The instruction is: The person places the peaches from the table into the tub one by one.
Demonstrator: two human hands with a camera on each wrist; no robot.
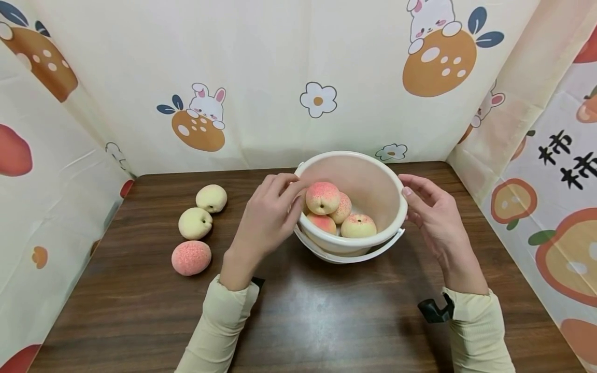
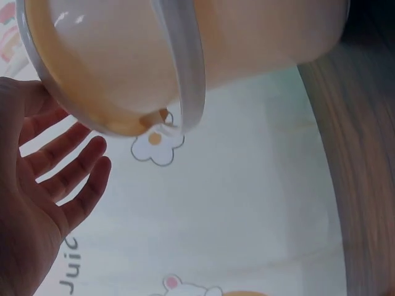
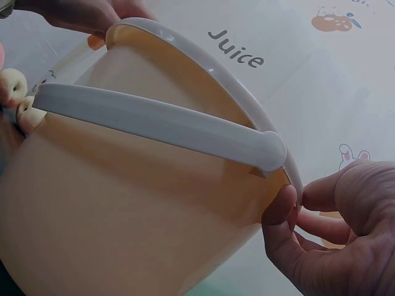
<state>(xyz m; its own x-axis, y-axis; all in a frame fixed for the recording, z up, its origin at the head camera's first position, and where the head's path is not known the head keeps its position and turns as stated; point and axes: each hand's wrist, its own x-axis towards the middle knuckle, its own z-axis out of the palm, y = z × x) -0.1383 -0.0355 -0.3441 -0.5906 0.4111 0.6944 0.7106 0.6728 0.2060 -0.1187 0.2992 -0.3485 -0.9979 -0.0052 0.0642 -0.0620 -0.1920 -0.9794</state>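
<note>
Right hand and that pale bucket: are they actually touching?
Touching. The right wrist view shows it: the right hand pinches the bucket's rim, with no gap at the fingertips.

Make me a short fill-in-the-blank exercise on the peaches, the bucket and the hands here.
The bucket visibly holds ____ peaches.
On the table, ____ peaches lie outside it.
Of those, the front one is ____, not pale yellow.
The right hand pinches the bucket's ____, not its handle.

Missing words: four; three; pink; rim.
</note>
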